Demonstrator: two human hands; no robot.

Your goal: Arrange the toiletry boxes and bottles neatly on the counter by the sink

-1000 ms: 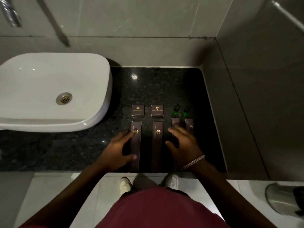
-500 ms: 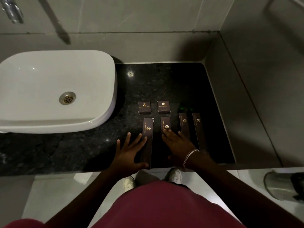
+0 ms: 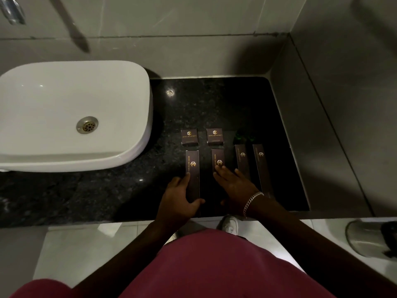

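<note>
On the black granite counter (image 3: 204,104), right of the sink, two small square brown boxes (image 3: 189,137) (image 3: 214,136) lie side by side. In front of them four long brown boxes lie parallel: the leftmost (image 3: 192,166), the second (image 3: 218,159), and two more (image 3: 242,161) (image 3: 261,166). Two green bottles (image 3: 243,136) stand dimly behind the right pair. My left hand (image 3: 179,200) clasps the near end of the leftmost long box, fingers on its left side and thumb on its right. My right hand (image 3: 234,186) lies flat with spread fingers on the second long box, hiding its near half.
A white basin (image 3: 64,108) with a metal drain fills the counter's left. A tap (image 3: 11,10) shows at the top left. Tiled walls close the back and right sides. A metal bin (image 3: 369,237) stands on the floor at the lower right.
My left hand went from lying flat beside the leftmost long box to clasping its near end. My right hand moved from the right pair of boxes onto the second long box and stays there.
</note>
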